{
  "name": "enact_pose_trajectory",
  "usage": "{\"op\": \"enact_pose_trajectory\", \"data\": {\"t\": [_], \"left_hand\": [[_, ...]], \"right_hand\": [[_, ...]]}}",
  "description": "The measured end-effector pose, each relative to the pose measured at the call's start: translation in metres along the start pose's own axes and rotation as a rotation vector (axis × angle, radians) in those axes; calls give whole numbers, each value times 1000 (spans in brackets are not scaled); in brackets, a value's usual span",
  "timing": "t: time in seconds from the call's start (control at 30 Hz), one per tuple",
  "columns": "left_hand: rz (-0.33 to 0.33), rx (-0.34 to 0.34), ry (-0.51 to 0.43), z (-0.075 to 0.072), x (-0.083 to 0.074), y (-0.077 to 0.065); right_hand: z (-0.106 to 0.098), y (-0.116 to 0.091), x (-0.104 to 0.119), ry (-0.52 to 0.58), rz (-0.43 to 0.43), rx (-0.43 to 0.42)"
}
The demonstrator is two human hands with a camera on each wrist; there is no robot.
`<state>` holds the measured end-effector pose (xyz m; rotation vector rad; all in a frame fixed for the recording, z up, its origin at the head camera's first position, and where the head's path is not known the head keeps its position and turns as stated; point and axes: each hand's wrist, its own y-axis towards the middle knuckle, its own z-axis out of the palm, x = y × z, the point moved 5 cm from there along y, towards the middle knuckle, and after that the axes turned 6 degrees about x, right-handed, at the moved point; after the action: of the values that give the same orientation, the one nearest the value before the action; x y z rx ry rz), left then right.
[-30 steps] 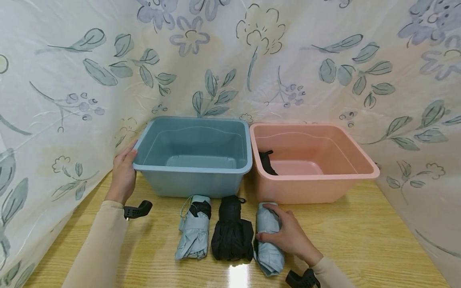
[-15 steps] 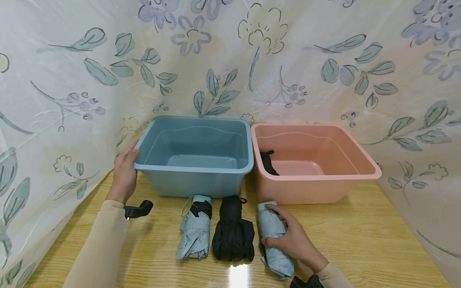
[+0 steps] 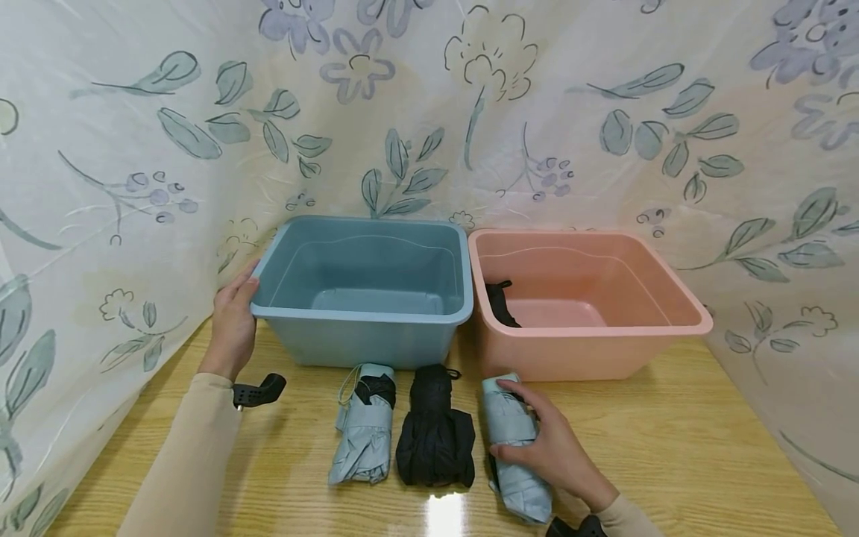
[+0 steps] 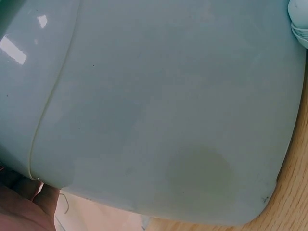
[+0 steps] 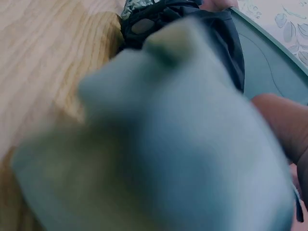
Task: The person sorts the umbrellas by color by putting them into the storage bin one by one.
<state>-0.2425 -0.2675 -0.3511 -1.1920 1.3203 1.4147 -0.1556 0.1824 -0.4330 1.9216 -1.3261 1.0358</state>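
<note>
In the head view my left hand (image 3: 233,321) holds the left rim of a blue plastic bin (image 3: 362,339); the left wrist view shows its fingers (image 4: 45,199) at the bin's edge. My right hand (image 3: 560,447) grips a folded light-blue umbrella (image 3: 513,425), thumb on one side and fingers across its upper end. That umbrella lies slanted in front of the pink bin and fills the right wrist view as a blur. Left of it lies a folded black umbrella (image 3: 435,440). Further left is another folded light-blue umbrella (image 3: 364,432), with a wrist cord at its top.
The pink plastic bin (image 3: 570,354) stands right beside the blue one. A black item (image 3: 499,304) with a small loop leans inside it at the left, partly hidden by the front wall. A flowered cloth (image 3: 403,112) hangs behind the wooden table (image 3: 684,440).
My right hand has shifted slightly right with the light-blue umbrella, whose lower end has swung right, widening the gap to the black umbrella. My left hand stays on the blue bin.
</note>
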Motion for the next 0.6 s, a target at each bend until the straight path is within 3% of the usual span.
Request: {"op": "enact_pose_trajectory", "data": {"t": [0.3,0.6], "left_hand": [[-3,1,-16,1,0,0],[1,1,-12,1,0,-2]], "right_hand": [[-4,-5,7,178,28,42],[-19,-12,50,109,-141,58]]}}
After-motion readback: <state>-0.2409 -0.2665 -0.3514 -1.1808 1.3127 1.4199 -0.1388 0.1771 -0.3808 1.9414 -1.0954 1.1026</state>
